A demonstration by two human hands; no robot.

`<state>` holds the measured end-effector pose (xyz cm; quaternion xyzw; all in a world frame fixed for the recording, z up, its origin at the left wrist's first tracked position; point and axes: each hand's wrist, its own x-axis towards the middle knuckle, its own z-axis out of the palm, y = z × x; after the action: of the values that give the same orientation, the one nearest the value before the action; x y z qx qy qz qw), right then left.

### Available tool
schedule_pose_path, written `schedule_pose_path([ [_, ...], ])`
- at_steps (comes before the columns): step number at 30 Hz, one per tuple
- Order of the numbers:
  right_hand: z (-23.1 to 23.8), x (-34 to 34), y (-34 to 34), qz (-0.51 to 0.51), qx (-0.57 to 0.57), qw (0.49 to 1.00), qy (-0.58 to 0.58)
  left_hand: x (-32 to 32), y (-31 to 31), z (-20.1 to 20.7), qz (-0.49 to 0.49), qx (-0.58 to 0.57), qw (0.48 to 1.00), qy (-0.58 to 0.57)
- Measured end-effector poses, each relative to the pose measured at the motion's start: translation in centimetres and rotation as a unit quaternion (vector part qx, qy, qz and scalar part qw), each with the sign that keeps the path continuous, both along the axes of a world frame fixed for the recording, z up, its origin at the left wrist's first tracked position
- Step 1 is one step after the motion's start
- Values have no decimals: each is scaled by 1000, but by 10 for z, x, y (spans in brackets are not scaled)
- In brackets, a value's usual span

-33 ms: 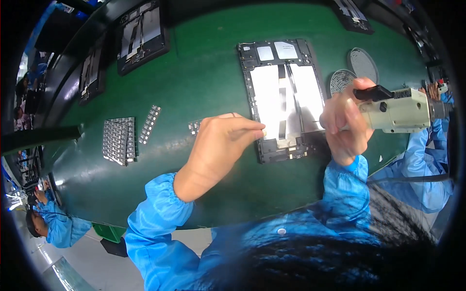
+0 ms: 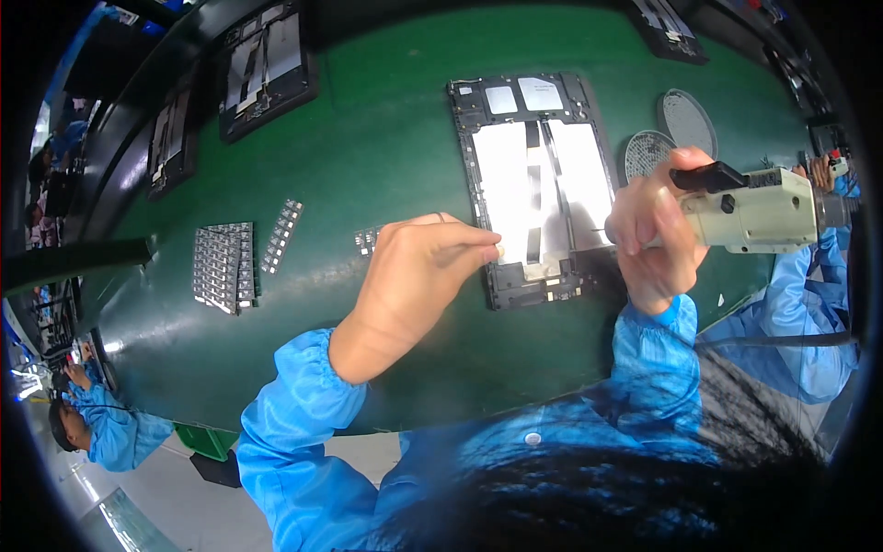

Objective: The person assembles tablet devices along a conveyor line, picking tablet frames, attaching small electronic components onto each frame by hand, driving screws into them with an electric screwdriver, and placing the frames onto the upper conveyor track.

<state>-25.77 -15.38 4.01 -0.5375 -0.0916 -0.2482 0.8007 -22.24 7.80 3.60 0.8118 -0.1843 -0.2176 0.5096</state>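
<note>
An opened tablet [image 2: 501, 175], its inner side up with silvery battery panels, lies on the green tabletop in front of me. My left hand [image 2: 414, 276] is at its left edge, thumb and forefinger pinched on a tiny whitish piece [image 2: 499, 249] whose kind I cannot make out. Over the tablet's right side, my right hand [image 2: 658, 239] wraps round a cream-coloured electric screwdriver [image 2: 754, 212] with a black lever. The tool's tip is hidden by my fingers. Partly behind my left hand lies a short strip of small dark parts [image 2: 366, 241].
Stacked strips of small parts [image 2: 223, 267] and a single strip [image 2: 281, 236] lie to the left. Two round dishes [image 2: 687, 124] stand beyond my right hand. More opened tablets [image 2: 267, 69] lie at the far left and far right. Co-workers in blue sleeves [image 2: 796, 313] sit at both sides.
</note>
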Motion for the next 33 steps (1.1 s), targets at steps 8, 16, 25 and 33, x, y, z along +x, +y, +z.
schedule_pose_path([
  [8,2,0,0,13,-15,1000,4,2,0,-4,3,-5,999,-32],
  [16,5,0,18,39,7,998,51,6,-2,-4,28,-6,998,58],
  [25,4,20,77,73,10,992,100,10,5,-24,58,-105,982,149],
  [33,-8,22,85,38,-21,993,114,9,8,-17,67,-101,982,148],
])
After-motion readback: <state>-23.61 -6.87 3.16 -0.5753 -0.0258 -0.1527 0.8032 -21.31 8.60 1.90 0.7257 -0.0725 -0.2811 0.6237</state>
